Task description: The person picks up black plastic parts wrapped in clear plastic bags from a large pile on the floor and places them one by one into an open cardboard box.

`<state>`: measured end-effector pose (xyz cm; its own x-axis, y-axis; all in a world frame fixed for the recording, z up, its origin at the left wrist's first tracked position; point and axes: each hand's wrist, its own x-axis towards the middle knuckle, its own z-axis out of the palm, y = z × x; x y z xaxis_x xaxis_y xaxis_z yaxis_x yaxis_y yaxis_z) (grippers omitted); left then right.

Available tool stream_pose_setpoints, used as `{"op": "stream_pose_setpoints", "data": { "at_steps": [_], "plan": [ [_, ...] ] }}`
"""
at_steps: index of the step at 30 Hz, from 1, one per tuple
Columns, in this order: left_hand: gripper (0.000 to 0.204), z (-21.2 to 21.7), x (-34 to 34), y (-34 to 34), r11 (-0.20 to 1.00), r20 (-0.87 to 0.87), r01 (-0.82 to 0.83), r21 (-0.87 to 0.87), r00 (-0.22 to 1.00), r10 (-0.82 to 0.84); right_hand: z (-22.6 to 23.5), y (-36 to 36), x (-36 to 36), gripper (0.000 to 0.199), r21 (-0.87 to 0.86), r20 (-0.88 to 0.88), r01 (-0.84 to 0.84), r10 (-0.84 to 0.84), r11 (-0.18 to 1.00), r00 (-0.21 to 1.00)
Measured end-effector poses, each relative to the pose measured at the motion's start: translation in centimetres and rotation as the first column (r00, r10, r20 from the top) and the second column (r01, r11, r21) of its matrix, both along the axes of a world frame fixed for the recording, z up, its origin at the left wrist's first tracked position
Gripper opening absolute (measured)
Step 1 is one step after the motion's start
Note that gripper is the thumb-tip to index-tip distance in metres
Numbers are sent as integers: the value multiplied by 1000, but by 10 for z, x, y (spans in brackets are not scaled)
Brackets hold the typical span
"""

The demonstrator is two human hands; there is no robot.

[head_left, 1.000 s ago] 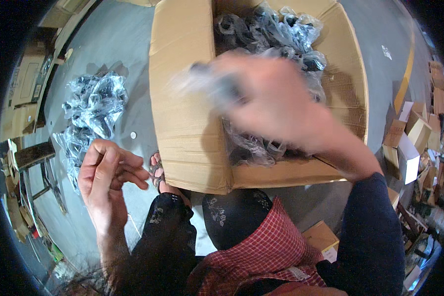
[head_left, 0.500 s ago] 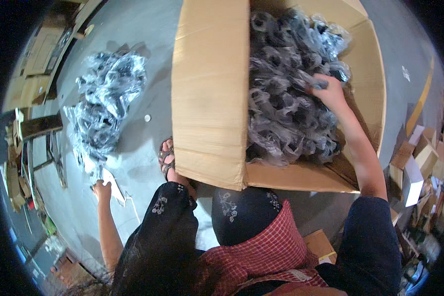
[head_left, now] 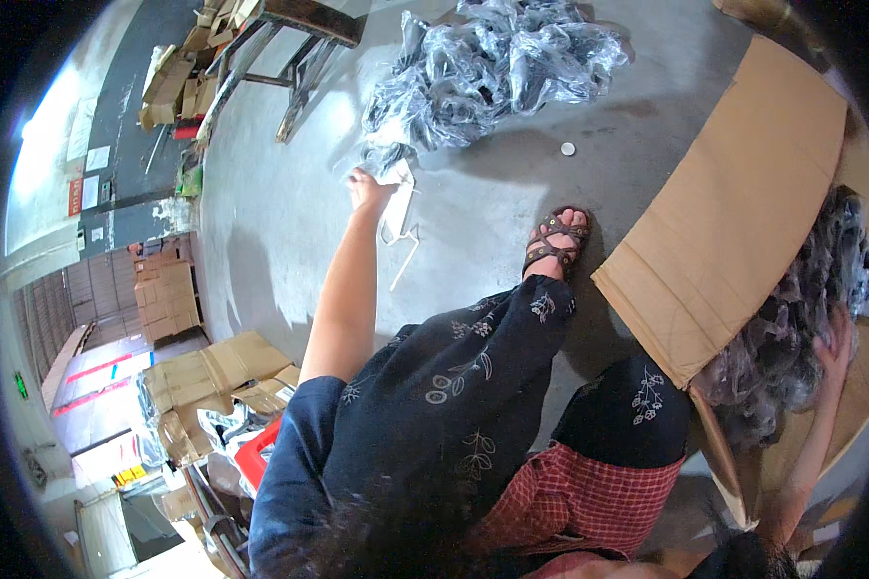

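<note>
Left hand (head_left: 365,187) reaches down to pinch a thin, floppy white bag (head_left: 396,198) by its edge, light and slippery, while the right hand (head_left: 833,349) lies spread on soft, crinkly packets (head_left: 792,357), grip unclear.

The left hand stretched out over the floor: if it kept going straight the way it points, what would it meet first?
Most likely the pile of clear plastic bags on the concrete floor. The left hand already touches a white packet; depth is hard to judge.
</note>
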<state>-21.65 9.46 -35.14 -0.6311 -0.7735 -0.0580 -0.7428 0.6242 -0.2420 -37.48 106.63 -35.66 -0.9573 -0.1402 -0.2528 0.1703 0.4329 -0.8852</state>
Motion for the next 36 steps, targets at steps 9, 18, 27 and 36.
{"op": "stream_pose_setpoints", "data": {
  "at_steps": [9,18,27,36],
  "plan": [
    [46,88,-13,-126,676,-137,247,694,967,-213,26,33,-1,42,-30,-72,223,-225,974,972],
    [39,24,-51,72,845,-382,132,518,920,90,99,35,32,19,-169,-189,493,-518,854,834],
    [33,130,-56,227,709,-731,458,537,672,119,143,-122,16,15,-97,-400,14,-52,995,915],
    [30,239,-88,372,327,-896,843,428,442,33,228,-269,-11,21,167,-851,-338,309,926,424]
  ]
}}
